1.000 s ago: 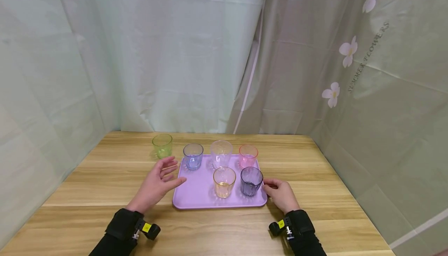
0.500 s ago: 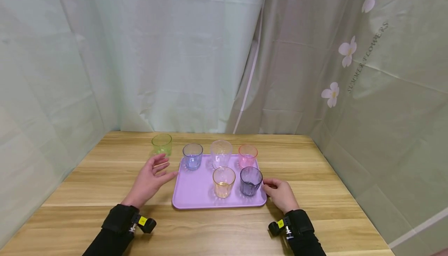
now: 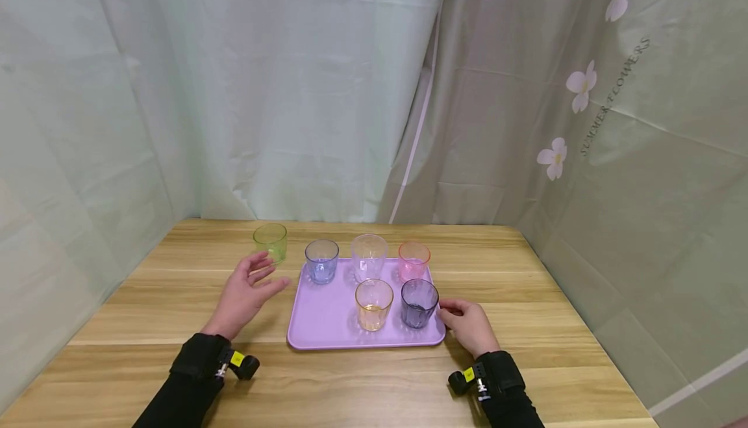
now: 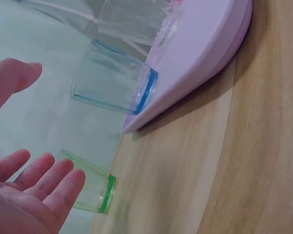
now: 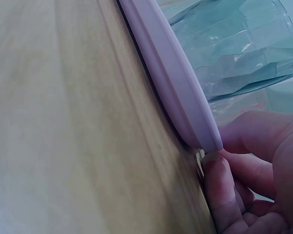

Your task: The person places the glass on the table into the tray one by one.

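My left hand (image 3: 242, 295) hovers left of the purple tray (image 3: 327, 327) with fingers spread and nothing in them. Its fingertips are nearest to a green glass (image 3: 271, 239), which stands upright on the table and is partly behind the fingers. At the tray's right edge, my right hand (image 3: 467, 325) pinches the rim, as the right wrist view shows, with digits on both sides of it (image 5: 249, 170). On the tray stand a blue glass (image 3: 322, 262), a clear glass (image 3: 369, 259), a pink glass (image 3: 414, 262), a yellow glass (image 3: 374, 304) and a dark grey glass (image 3: 419, 303).
The wooden table (image 3: 374, 389) runs back to a pale curtain (image 3: 292, 103). More curtain (image 3: 654, 233) with printed flowers encloses the right side. The dark grey glass stands close to the right hand.
My left hand has moved left, away from the tray's left side and closer to the green glass. The right hand stays on the rim; tray and glasses have not visibly moved.
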Demonstrator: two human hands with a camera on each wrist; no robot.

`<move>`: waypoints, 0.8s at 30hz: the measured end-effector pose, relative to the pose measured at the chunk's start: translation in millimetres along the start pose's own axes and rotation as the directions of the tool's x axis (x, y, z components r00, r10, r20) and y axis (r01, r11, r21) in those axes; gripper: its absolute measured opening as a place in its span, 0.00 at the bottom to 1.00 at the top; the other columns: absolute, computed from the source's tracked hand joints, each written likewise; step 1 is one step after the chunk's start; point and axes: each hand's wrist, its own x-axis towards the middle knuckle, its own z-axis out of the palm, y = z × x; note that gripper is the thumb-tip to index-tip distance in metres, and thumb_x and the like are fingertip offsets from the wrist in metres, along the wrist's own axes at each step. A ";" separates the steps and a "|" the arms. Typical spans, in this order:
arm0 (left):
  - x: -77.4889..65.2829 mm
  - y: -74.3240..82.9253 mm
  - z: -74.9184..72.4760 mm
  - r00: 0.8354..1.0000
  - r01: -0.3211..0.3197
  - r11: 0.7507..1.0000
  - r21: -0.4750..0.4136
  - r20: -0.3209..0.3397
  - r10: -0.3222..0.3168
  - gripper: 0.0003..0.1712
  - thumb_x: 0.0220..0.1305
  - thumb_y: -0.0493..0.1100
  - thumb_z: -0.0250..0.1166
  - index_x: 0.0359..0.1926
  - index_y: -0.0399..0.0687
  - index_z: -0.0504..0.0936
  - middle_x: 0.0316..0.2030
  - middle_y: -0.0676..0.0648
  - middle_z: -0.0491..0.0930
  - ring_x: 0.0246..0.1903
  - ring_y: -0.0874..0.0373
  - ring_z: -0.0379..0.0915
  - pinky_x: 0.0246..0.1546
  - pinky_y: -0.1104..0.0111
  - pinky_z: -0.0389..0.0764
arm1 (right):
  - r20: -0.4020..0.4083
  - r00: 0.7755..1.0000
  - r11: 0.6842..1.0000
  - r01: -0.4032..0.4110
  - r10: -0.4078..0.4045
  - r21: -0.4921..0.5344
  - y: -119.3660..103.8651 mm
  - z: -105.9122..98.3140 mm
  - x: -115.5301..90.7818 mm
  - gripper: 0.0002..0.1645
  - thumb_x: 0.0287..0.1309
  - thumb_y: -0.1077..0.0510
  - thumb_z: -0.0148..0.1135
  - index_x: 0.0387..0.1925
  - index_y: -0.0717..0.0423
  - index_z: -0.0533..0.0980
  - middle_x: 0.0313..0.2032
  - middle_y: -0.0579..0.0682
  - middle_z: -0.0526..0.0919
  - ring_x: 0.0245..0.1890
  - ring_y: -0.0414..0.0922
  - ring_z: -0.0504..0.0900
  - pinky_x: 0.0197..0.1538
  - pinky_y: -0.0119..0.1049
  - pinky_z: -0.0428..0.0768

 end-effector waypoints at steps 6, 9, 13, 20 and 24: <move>4.6 -2.6 -3.2 1.000 0.005 1.000 0.005 -0.028 -0.005 0.58 0.72 0.54 0.76 0.87 0.39 0.51 0.81 0.32 0.62 0.80 0.36 0.64 0.72 0.59 0.80 | 0.002 1.000 1.000 -0.004 0.004 -0.002 -0.2 -0.7 -0.6 0.17 0.72 0.63 0.68 0.57 0.68 0.86 0.46 0.58 0.92 0.44 0.45 0.88 0.42 0.30 0.84; 7.1 -3.6 -4.1 0.999 0.013 1.000 0.001 -0.036 -0.013 0.59 0.72 0.55 0.76 0.87 0.40 0.50 0.81 0.32 0.62 0.81 0.36 0.64 0.75 0.54 0.78 | 0.004 1.000 1.000 -0.005 0.005 0.000 0.4 -0.8 -0.3 0.17 0.72 0.63 0.68 0.57 0.68 0.86 0.46 0.58 0.92 0.43 0.44 0.87 0.41 0.30 0.83; 11.0 -6.1 -5.4 0.999 0.035 0.999 -0.006 -0.036 -0.035 0.60 0.73 0.55 0.75 0.88 0.40 0.48 0.83 0.31 0.60 0.82 0.36 0.62 0.78 0.43 0.72 | 0.007 1.000 1.000 -0.003 0.003 0.001 0.6 -0.9 0.0 0.17 0.72 0.62 0.68 0.57 0.68 0.86 0.46 0.57 0.92 0.43 0.44 0.88 0.41 0.30 0.83; 14.9 -8.8 -7.8 0.998 0.039 0.999 0.001 -0.051 -0.039 0.60 0.73 0.56 0.75 0.88 0.40 0.48 0.82 0.31 0.60 0.81 0.36 0.62 0.78 0.42 0.72 | 0.008 1.000 1.000 -0.006 0.006 0.000 -0.9 -0.8 -0.4 0.18 0.72 0.62 0.68 0.57 0.69 0.86 0.46 0.58 0.92 0.43 0.45 0.88 0.42 0.31 0.84; 17.2 -11.5 -9.4 0.997 0.053 0.999 0.005 -0.056 -0.052 0.59 0.74 0.55 0.74 0.88 0.40 0.47 0.82 0.30 0.59 0.81 0.34 0.62 0.78 0.42 0.72 | 0.010 1.000 1.000 -0.010 0.010 0.001 -1.5 -0.7 -0.6 0.17 0.73 0.63 0.67 0.57 0.69 0.86 0.46 0.58 0.92 0.43 0.45 0.88 0.42 0.31 0.84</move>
